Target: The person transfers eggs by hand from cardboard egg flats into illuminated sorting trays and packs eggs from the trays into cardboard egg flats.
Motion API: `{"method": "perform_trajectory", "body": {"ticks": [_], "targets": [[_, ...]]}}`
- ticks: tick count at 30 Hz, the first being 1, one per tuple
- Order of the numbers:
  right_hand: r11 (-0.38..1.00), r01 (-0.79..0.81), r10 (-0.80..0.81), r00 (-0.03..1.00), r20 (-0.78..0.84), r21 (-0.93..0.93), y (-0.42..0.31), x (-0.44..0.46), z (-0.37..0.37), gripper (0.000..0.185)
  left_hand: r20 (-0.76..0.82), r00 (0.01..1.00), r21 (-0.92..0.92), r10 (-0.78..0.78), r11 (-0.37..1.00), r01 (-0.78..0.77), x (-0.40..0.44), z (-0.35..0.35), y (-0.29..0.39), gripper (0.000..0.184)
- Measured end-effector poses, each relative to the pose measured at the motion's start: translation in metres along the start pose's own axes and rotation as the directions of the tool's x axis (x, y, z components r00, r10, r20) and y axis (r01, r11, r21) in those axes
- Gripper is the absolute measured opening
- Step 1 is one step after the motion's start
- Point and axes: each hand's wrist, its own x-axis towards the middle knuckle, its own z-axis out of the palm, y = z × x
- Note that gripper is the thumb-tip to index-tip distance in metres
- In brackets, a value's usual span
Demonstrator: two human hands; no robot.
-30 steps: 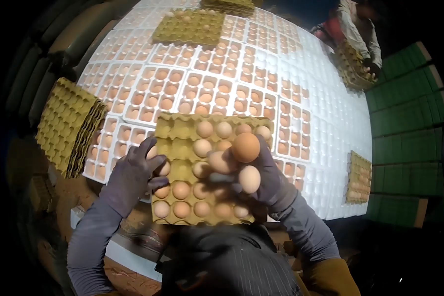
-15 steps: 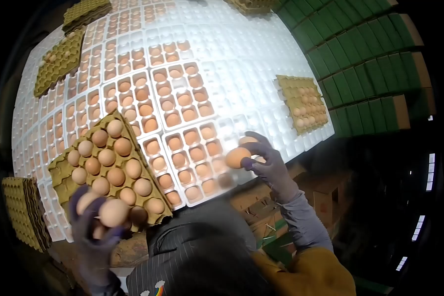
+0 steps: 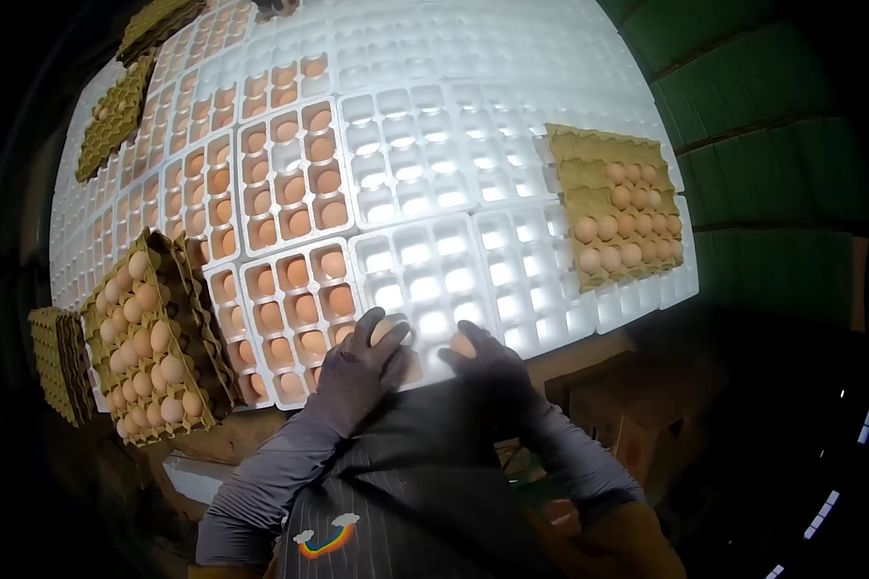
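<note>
Both hands wear dark gloves at the near edge of a white foam tray (image 3: 415, 232) whose upper pockets are bare. My left hand (image 3: 362, 372) has its fingers curled round an egg (image 3: 383, 333) over the tray's lower left pockets. Just right of it, my right hand (image 3: 488, 362) holds another egg (image 3: 462, 344) between thumb and fingers. Whether further eggs lie in either palm is hidden. Left of my hands, a white tray (image 3: 300, 262) carries brown eggs in its pockets.
A pulp tray full of eggs (image 3: 150, 338) leans at the left, near stacked pulp trays (image 3: 60, 367). Another egg-bearing pulp tray (image 3: 589, 179) lies at the right. Green boxes (image 3: 753, 174) line the right side. Part of a person's dark hand (image 3: 276, 8) shows at the top.
The view has shifted. My left hand has moved from the pulp tray to the white tray, and my right hand has come in beside it, lower over the pockets.
</note>
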Motion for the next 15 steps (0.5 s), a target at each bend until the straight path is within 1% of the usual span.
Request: {"method": "perform_trajectory", "body": {"ticks": [1,3,4,5,6,8,10,12,14,15], "targets": [[0.99,0.134,-0.138,0.984,0.111,0.041,-0.001,0.002,-0.001,0.032,0.073,0.995,0.028,-0.063,0.998,0.061,0.009,-0.003,0.007,0.046],[0.96,-0.019,-0.022,0.99,0.142,0.281,-0.006,0.011,-0.008,0.031,0.099,0.99,0.09,-0.103,0.991,0.094,0.017,0.007,0.013,0.047],[0.963,0.03,-0.053,0.995,0.08,0.266,0.002,0.016,-0.002,0.028,0.106,0.987,0.12,-0.12,0.987,0.107,0.023,0.011,0.016,0.048],[0.966,0.077,-0.084,0.996,0.017,0.246,0.01,0.02,0.004,0.026,0.005,0.997,0.028,-0.076,0.997,0.076,0.026,0.016,0.02,0.053],[0.899,-0.04,0.058,0.998,-0.026,0.436,0.012,0.032,-0.005,0.032,-0.068,0.993,-0.192,-0.092,0.978,0.077,0.03,0.024,0.024,0.056],[0.907,0.008,0.112,0.959,-0.259,0.421,0.026,0.043,0.011,0.04,-0.205,0.976,-0.392,-0.065,0.92,-0.021,0.051,0.036,0.036,0.057],[0.921,-0.003,0.124,0.95,-0.287,0.39,0.033,0.046,0.027,0.044,-0.311,0.95,-0.33,0.018,0.936,-0.125,0.068,0.065,0.025,0.059],[0.963,0.064,0.023,0.949,-0.313,0.263,0.036,0.047,0.031,0.047,-0.381,0.917,-0.067,0.116,0.986,-0.152,0.073,0.08,0.02,0.062],[0.931,-0.005,0.142,0.926,-0.349,0.365,0.025,0.049,0.023,0.044,-0.422,0.902,-0.179,0.092,0.967,-0.182,0.062,0.068,0.022,0.064],[0.9,0.006,0.164,0.922,-0.352,0.436,0.019,0.05,0.02,0.041,-0.433,0.896,-0.207,0.103,0.956,-0.21,0.05,0.05,0.021,0.064]]}}
